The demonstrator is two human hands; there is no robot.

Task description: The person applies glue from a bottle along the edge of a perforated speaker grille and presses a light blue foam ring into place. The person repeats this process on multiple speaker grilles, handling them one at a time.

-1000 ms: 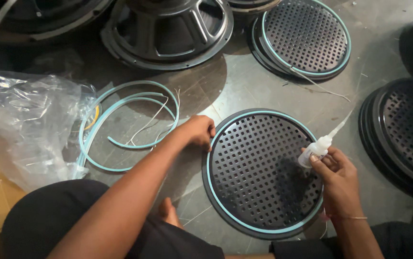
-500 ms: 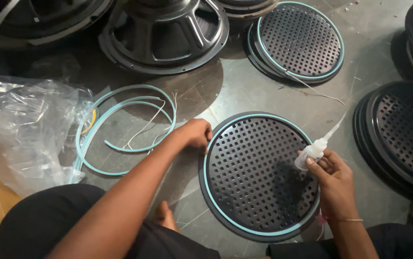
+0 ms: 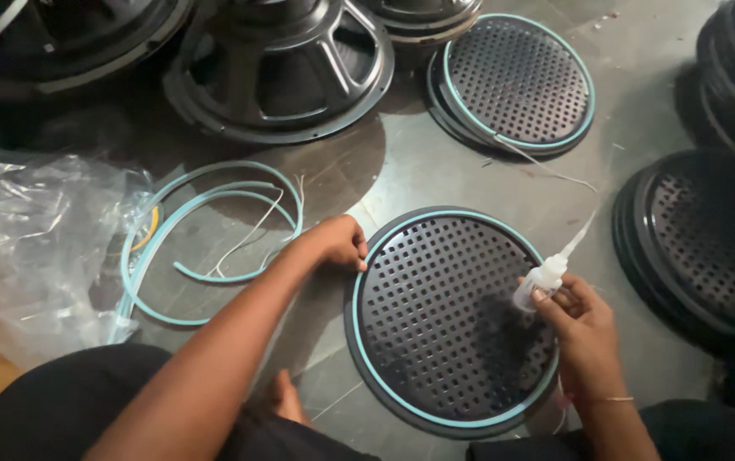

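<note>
Clearly, from the head view, your left hand (image 3: pixel 333 243) rests curled on the near-left rim of the round perforated grille (image 3: pixel 449 320) lying flat on the floor, fingertips pressing the edge rather than clasping anything. Keep that pressure steady so the grille cannot turn or slide. Your right hand (image 3: pixel 577 320) is closed around a small clear squeeze bottle (image 3: pixel 541 282), its thin nozzle tilted up and to the far right, just above the grille's right rim. A pale blue trim band (image 3: pixel 385 380) runs around the grille's edge; judging by this, tip the nozzle down to the seam and squeeze lightly, since a heavy bead would likely spill through the holes.

Loose strips of the same blue trim (image 3: pixel 205 248) lie curled on the floor to the left, beside a crumpled clear plastic bag (image 3: pixel 35 248); keep your forearm off them. Another finished-looking grille (image 3: pixel 517 81) sits at the far side, a dark speaker frame (image 3: pixel 278 68) far left of it, and a stack of dark grilles (image 3: pixel 709 243) on the right, well apart from your work.
</note>
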